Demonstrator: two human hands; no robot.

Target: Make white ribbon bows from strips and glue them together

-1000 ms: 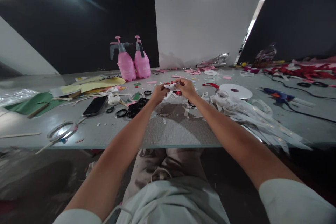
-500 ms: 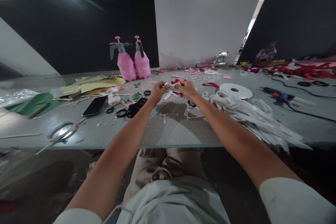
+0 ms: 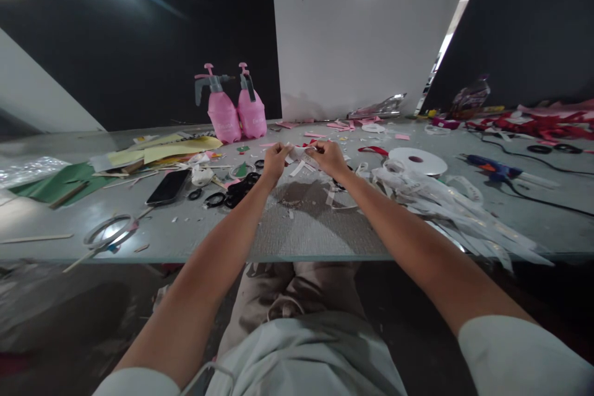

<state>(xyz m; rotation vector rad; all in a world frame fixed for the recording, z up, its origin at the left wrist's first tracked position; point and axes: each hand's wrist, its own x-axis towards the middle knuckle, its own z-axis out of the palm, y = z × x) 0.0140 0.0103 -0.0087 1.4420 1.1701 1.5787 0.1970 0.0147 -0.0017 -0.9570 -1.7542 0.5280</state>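
Both hands hold a white ribbon (image 3: 301, 153) above the table (image 3: 297, 229); the left hand (image 3: 277, 158) pinches one end, the right hand (image 3: 328, 156) the other. It looks like folding a bow, though detail is blurred; next needs a steady pinch.

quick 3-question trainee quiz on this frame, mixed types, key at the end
1. True or false: both hands pinch the white ribbon piece above the table.
2. What lies nearer the left hand: A) black rings B) glue gun C) red scraps?
3. How many pink spray bottles stand at the back?

Key: 1 true, the right hand grips it too. 2 A. 3 two.
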